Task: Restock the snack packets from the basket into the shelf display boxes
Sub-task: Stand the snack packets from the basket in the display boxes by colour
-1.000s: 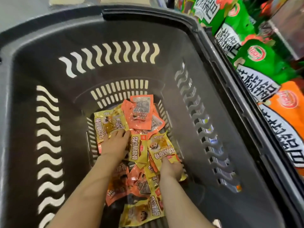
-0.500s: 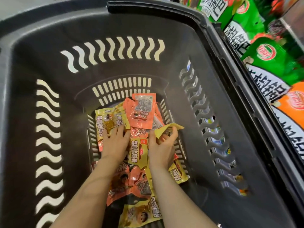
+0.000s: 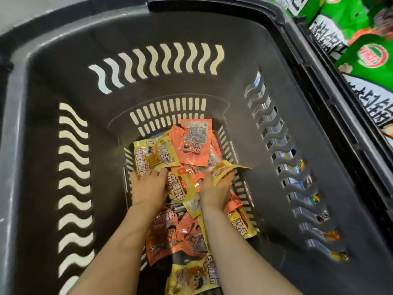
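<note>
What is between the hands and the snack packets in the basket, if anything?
Nothing visible. The left hand rests directly on the packets, and the right hand already grips a yellow packet. The basket is open on top.

Beyond my fingers, packet lettering is too blurred to read; likewise the green bags' red oval logo.
</note>
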A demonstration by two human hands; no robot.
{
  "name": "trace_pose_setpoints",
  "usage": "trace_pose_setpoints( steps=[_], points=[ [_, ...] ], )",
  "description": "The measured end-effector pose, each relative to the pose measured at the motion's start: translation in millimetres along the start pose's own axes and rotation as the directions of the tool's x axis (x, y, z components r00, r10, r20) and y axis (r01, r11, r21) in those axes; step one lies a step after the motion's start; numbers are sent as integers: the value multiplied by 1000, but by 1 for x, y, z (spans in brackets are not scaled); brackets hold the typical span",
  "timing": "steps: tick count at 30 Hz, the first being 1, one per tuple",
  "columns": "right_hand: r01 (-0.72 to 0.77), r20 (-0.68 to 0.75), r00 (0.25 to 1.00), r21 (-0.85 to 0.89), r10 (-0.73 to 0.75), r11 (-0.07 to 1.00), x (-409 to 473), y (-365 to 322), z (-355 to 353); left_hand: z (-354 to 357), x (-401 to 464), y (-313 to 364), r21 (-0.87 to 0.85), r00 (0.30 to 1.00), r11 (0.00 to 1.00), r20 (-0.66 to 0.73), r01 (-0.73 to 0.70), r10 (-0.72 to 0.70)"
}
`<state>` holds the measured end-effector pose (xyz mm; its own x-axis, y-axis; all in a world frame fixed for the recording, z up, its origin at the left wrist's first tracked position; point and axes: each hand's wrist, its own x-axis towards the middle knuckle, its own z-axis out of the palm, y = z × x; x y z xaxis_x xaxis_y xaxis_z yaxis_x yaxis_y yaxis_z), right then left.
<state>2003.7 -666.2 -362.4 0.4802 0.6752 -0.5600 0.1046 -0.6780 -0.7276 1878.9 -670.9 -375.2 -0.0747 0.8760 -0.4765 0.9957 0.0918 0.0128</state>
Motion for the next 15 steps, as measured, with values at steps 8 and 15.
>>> trace_pose_setpoints(
  steps=[8, 15],
  points=[
    [3, -18, 1000, -6, -3, 1000, -4, -6, -18, -9, -8, -1, -115, 998, 992, -29, 54, -58],
    [22, 17, 1000, -73, -21, 997, -16, -31, -51, -35, -27, 6, -202, 986, 978, -142, 54, -84]
  ],
)
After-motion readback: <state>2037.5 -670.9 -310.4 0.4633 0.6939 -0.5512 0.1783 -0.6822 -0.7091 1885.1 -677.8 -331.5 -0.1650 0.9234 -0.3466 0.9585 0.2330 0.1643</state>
